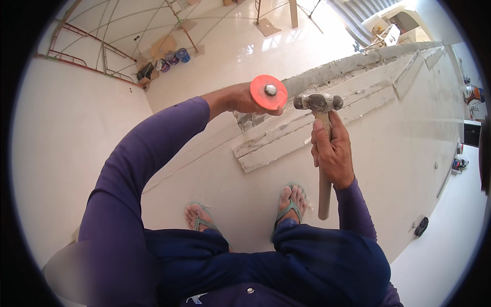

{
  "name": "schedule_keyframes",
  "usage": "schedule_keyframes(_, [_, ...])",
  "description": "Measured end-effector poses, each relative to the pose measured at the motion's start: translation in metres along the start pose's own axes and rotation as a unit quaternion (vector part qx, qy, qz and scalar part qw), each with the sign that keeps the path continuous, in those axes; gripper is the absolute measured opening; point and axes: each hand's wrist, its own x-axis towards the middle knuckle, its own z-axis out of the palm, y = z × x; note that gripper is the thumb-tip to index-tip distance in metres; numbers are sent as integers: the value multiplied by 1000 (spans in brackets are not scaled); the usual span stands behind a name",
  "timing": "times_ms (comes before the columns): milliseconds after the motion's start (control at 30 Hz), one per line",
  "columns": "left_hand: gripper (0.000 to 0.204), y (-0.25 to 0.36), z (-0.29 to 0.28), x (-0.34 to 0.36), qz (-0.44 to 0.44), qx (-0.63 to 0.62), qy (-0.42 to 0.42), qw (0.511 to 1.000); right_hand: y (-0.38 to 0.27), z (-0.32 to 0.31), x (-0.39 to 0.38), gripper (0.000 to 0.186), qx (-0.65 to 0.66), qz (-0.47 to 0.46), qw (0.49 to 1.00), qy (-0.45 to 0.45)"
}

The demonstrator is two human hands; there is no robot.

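Note:
My left hand [238,100] is closed around a chisel with a round orange-red guard [260,95]. Its metal striking end shows in the middle of the guard, while the shaft and tip are hidden below. In my right hand [333,151] is a ball-peen hammer [319,102], gripped on its wooden handle just under the head. The worn, dusty hammer head is to the right of the guard, apart from it. Beneath both hands runs a rough, chipped strip of exposed mortar [327,75] beside long, ridged tile pieces [286,146].
My feet, in green flip-flops [289,210], stand on pale, dusty flooring. Several buckets [171,57] and metal scaffolding [105,53] are at the far left. Corrugated sheets [350,23] lie at the back right. A small black object [421,226] rests at the right.

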Motion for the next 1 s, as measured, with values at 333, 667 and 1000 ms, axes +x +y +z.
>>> schedule_keyframes(333, [18,-18,-6,3,-5,-17,-16,1000,-77,-4,-7,48,32,-156,987,36])
schedule_keyframes(667, [18,-16,-4,15,10,-63,-44,997,-48,-4,15,33,-176,-112,977,-53])
schedule_keyframes(1000, [26,-11,7,2,36,-65,24,997,-28,5,30,23,-226,-228,945,-55])
